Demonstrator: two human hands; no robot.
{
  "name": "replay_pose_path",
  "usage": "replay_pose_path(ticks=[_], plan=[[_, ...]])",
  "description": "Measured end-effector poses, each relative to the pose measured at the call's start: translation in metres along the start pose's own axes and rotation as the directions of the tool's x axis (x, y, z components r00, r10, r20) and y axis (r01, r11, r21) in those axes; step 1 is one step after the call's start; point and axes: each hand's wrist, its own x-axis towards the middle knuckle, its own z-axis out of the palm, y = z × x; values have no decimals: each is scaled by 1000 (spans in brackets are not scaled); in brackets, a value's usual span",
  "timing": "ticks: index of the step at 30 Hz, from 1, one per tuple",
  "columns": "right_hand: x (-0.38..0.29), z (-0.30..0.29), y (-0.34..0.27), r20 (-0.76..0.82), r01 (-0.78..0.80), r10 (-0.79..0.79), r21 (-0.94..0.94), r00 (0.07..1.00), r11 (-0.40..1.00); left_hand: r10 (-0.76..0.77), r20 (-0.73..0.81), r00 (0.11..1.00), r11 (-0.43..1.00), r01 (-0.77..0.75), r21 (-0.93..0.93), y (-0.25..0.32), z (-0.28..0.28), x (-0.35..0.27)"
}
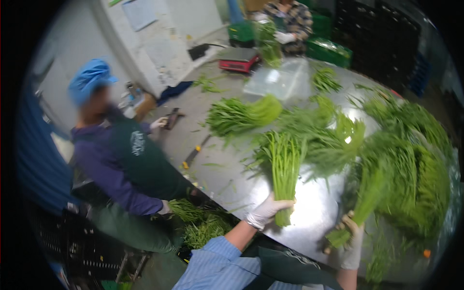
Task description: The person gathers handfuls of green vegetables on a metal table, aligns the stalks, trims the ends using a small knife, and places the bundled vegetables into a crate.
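My gloved left hand point(266, 212) is wrapped around the lower stems of a bunch of long-stalked leafy greens point(286, 163), which look like water spinach. The leaves of this bunch point away from me, over the metal table. In my gloved right hand point(351, 232) is a second bunch of greens point(371, 195), gripped near its cut stem ends and somewhat blurred. Beyond and to the right of that bunch lies a large heap of the same greens point(417, 181). Another bunch point(243, 112) rests farther up the table, with loose greens point(308, 134) beside it.
A knife-like tool with yellow on its handle point(192, 156) lies at left. A co-worker in a blue cap point(90, 83) stands there, above a crate of greens point(206, 224). At the far end are a red scale point(239, 59), clear plastic bags point(279, 79) and another person point(290, 25) with bagged greens.
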Motion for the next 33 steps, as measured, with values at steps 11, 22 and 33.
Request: replay_pose_path(ticks=[11, 22, 33], plan=[[-5, -6, 87, 152, -469, 495, -178, 855, 865, -380, 180, 907, 920, 391, -31, -91, 11, -15], [-5, -16, 103, 212, -397, 435, -200, 875, 896, -441, 176, 880, 891, 406, 203, -88, 5, -19], [-6, -21, 104, 284, -454, 478, -150, 831, 878, -453, 90, 887, 878, 427, 216, -95, 14, -19]])
